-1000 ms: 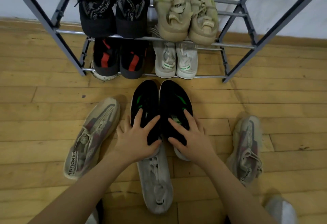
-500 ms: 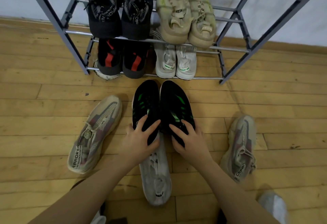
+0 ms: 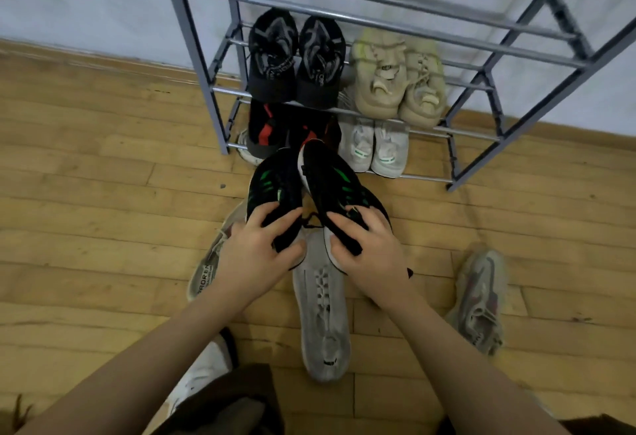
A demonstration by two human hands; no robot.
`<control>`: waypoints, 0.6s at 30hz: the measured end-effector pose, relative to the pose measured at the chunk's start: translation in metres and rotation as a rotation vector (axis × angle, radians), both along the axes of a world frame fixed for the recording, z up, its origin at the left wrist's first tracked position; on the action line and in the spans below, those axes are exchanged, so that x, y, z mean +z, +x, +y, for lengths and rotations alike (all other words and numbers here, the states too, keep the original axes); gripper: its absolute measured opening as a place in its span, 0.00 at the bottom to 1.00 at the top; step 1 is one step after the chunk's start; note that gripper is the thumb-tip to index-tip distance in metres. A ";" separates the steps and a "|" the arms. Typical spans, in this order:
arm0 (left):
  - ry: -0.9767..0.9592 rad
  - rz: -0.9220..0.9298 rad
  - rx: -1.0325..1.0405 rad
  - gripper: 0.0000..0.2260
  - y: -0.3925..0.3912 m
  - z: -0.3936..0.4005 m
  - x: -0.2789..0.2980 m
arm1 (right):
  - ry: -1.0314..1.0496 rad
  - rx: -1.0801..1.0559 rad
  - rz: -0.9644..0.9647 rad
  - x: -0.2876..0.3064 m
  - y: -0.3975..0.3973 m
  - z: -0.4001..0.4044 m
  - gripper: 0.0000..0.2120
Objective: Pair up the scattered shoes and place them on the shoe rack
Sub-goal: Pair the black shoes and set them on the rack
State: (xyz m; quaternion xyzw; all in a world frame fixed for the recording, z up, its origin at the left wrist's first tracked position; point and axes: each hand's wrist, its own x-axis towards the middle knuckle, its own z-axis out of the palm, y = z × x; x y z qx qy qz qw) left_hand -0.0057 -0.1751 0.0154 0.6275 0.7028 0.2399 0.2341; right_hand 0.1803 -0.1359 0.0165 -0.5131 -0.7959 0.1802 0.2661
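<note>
Two black knit trainers with green stripes were held side by side, toes toward the grey metal tube shoe rack, which suggests they had been matched as a pair for shelving. The left trainer was gripped at its heel end by the left hand, fingers curled over the upper. The right trainer was gripped likewise by the right hand and was tilted, its pale sole edge showing. Both appeared raised off the wooden plank floor, just in front of the rack's lower front rail.

The rack's two lower tiers already carried four pairs, heels outward. On the upper of these stood a black-and-grey pair toward the left edge and a beige pair toward the right; below them a black pair with red marks, partly hidden by the held trainers, and a pale grey pair. The bars above looked bare, so a free tier probably lay there.

Under the hands a long light grey shoe lay on the floor. A mottled grey-pink mesh trainer lay partly hidden beneath the left hand, and its apparent match lay well apart to the right, so that pair remained to be joined.
</note>
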 end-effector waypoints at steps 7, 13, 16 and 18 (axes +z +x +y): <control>0.149 0.054 0.111 0.22 -0.020 -0.002 0.079 | 0.173 0.078 0.081 0.081 -0.029 0.014 0.14; 0.308 0.094 0.136 0.21 -0.022 0.008 0.139 | 0.252 0.079 0.130 0.141 -0.035 0.022 0.15; 0.353 0.108 0.148 0.21 -0.020 0.009 0.154 | 0.322 0.064 0.157 0.157 -0.033 0.021 0.13; 0.364 0.111 0.151 0.22 -0.019 0.007 0.158 | 0.344 0.068 0.170 0.161 -0.032 0.019 0.12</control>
